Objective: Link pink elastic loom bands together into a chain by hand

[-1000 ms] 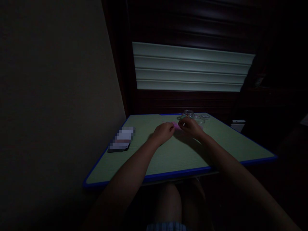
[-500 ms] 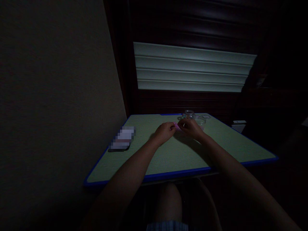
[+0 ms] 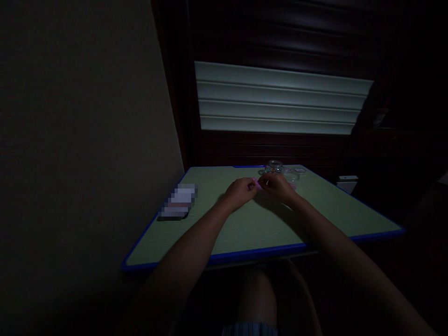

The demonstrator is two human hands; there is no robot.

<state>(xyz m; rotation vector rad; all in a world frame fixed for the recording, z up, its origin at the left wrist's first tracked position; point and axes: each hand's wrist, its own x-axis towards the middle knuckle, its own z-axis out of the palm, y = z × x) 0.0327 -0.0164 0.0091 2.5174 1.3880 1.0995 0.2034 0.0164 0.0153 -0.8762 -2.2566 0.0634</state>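
A small pink piece (image 3: 258, 184), too dim and small to name further, is held up between my two hands over the table. My left hand (image 3: 240, 193) pinches its left end with curled fingers. On the other end, the fingertips of my right hand (image 3: 279, 187) are closed together. Just behind my right hand stands a clear jar (image 3: 275, 165) with colourful bits in it. A clear round container (image 3: 292, 178) with something pinkish near its bottom is partly hidden by that same hand.
The pale green table (image 3: 280, 233) has a blue raised edge. A pixelated flat object (image 3: 178, 203) lies at its left side. A clear lid-like disc (image 3: 299, 171) rests near the back edge. A wall (image 3: 87, 140) rises close on the left.
Both hands stay almost in the same place, still on the pink piece. Below the table, my leg has shifted to the right.
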